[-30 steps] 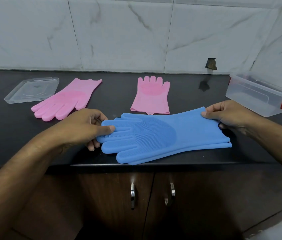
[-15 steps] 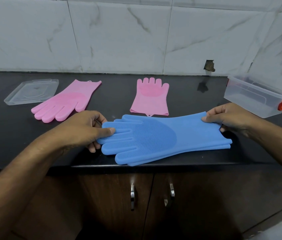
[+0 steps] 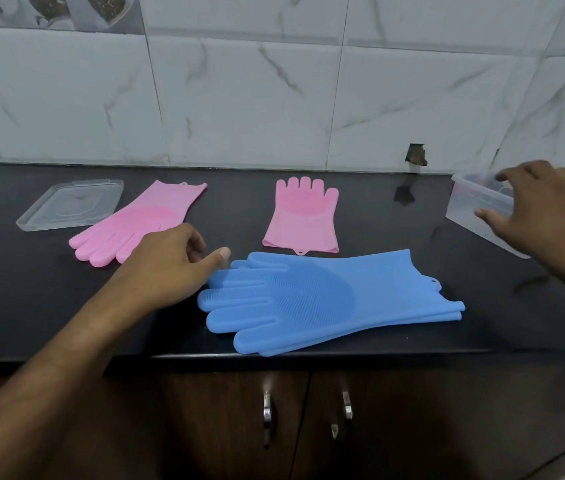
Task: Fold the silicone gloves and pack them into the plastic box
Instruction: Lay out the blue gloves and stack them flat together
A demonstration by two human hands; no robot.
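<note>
Nearest the counter edge, the blue gloves [image 3: 326, 299] lie stacked flat, palm bristles up, cuffs toward the box, likely squared up for a fold. The left hand [image 3: 170, 268] hovers loosely curled at their fingertips, gripping nothing. Further back, two pink gloves [image 3: 137, 225] [image 3: 303, 216] wait apart, the lid [image 3: 69, 206] beside one. Far right, the right hand [image 3: 544, 209] spreads over the plastic box [image 3: 475, 206], fingers apart, seemingly to draw it closer.

Blue silicone gloves [image 3: 326, 299] lie stacked flat at the counter [image 3: 14, 289] front edge. Left hand [image 3: 166, 268] hovers just beside their fingertips, loosely curled. Right hand [image 3: 548, 216] reaches, spread, over the clear plastic box [image 3: 471, 209].
</note>
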